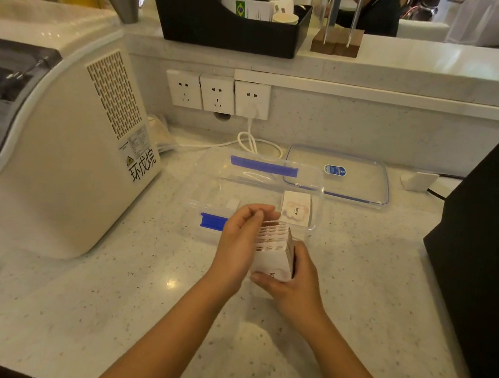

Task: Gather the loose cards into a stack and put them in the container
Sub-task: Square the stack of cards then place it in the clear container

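Head view: one camera, looking down over both forearms at a pale speckled worktop.
Left hand: curled round the left face of the stack of cards, fingers arched over its far top edge. A closed grip, though light; by the look of it, it is there to keep the edges square.
Right hand: cupping the stack from the near and right side, thumb lying along the bottom. Closed on the cards too, so the stack is pinched between both palms.
Stack position: raised on edge between the hands, right at the near rim of the clear container. Whether it touches the worktop, I cannot tell.
Why held so: two-handed squeezing suits aligning loose cards, and holding them at the container's edge sets up the drop inside. That's my reading.
Single card: printed "love", leaning at the container's right end, seemingly inside already.
Container: open, blue strips on its far and near walls, just beyond the hands.
Lid: lying flat behind and to the right, well clear of the opening.
Surroundings: a cream appliance to the left, wall sockets behind, a white cable trailing down.
Hard to make out: the container's clear walls blur into the worktop; its near right corner is hidden by the hands. The cards' print is too small to read, and the count is unknowable.
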